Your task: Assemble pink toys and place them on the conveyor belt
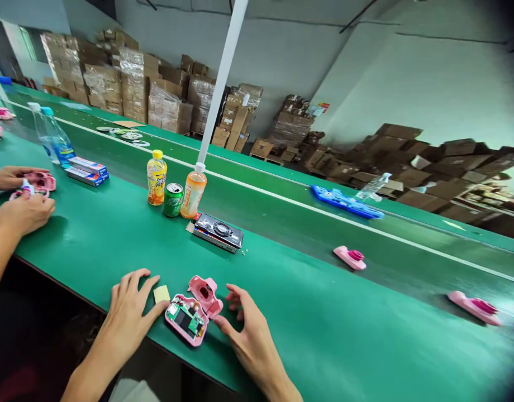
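Observation:
On the green table's near edge lies an opened pink toy camera: a back half (pixel 186 321) with a green circuit board showing, and a pink front shell (pixel 205 294) leaning against it. My left hand (pixel 129 312) rests flat to the left, fingers spread, fingertips beside a small yellowish pad (pixel 161 293). My right hand (pixel 247 329) lies on the right of the shell, fingers loosely curled and apart, touching or almost touching the shell. Neither hand holds anything.
Two juice bottles (pixel 157 177) and a green can (pixel 173 199) stand behind, next to a black device (pixel 218 231). Pink cameras (pixel 350 258) ride the green conveyor belt (pixel 307 223). A co-worker's hands (pixel 24 209) handle a pink camera at left. Stacked cartons fill the back.

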`<state>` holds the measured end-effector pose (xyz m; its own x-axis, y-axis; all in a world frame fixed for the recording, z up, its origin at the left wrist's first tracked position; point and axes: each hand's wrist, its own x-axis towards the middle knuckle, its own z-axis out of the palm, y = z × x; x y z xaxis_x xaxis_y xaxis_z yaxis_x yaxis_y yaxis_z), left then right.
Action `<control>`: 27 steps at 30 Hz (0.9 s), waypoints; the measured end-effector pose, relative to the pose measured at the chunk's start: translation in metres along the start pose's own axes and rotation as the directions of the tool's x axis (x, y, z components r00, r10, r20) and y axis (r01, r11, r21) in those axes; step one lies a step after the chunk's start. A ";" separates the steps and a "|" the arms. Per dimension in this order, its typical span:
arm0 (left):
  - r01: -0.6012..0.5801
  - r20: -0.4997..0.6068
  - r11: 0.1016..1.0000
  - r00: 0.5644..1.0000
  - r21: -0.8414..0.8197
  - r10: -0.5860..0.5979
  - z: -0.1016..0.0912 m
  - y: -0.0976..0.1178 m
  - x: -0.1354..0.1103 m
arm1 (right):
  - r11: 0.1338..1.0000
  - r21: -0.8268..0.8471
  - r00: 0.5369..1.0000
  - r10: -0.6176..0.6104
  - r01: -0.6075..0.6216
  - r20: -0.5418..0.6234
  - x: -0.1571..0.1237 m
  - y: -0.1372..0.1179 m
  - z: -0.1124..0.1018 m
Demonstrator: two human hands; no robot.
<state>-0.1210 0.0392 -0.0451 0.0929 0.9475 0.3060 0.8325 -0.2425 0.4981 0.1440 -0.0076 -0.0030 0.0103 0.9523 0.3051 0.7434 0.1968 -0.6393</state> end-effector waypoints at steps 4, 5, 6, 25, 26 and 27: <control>0.000 0.110 0.970 0.994 -0.242 0.028 -0.016 0.001 -0.001 | 0.976 -0.021 0.972 -0.219 0.218 -0.079 0.015 -0.044 0.010; 0.055 0.126 0.946 0.992 -0.319 -0.016 -0.018 0.005 0.000 | 0.962 -0.026 0.962 -0.273 0.273 -0.010 0.024 -0.057 0.017; 0.120 0.157 0.906 0.986 -0.405 -0.060 -0.018 0.008 0.002 | 0.947 -0.032 0.945 -0.316 0.320 0.084 0.035 -0.069 0.024; 0.327 0.293 0.317 0.944 -0.890 -0.151 -0.003 0.022 0.011 | 0.860 -0.202 0.853 -0.381 0.469 0.357 0.083 -0.080 0.057; 0.323 0.288 0.323 0.946 -0.890 -0.150 -0.003 0.023 0.011 | 0.838 -0.218 0.833 -0.396 0.500 0.388 0.086 -0.081 0.056; 0.318 0.282 0.328 0.947 -0.889 -0.153 -0.002 0.024 0.011 | 0.808 -0.238 0.807 -0.413 0.539 0.422 0.090 -0.081 0.055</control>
<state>-0.1011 0.0432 -0.0277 0.1149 0.9933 -0.0151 -0.1828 0.0361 0.9825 0.0478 0.0746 0.0376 -0.5813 0.7855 0.2125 0.7655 0.6164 -0.1846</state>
